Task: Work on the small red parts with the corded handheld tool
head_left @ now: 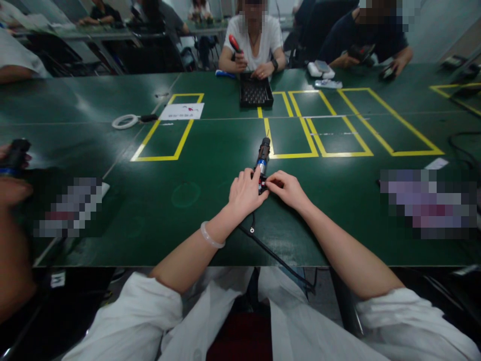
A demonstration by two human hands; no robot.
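A slim corded tool (263,153) lies on the green table, pointing away from me. It has a dark front, a blue band and a silver section. My left hand (242,193) is closed over its near part, with the fingers pressed on the body. At the tool's near end, small red and white parts (262,184) show between my hands. There the fingers of my right hand (286,189) are pinched together; what they hold is too small to name. A black cable (276,258) runs from under my left hand over the table edge. A wire with a ring terminal (252,230) lies beside it.
Yellow tape outlines (293,156) mark the table (214,135). Across from me, a person holds a red-handled tool (236,44) by a black tray (256,103). A paper sheet (182,111) and a white ring (125,122) lie left. A co-worker's hand (15,188) is at far left.
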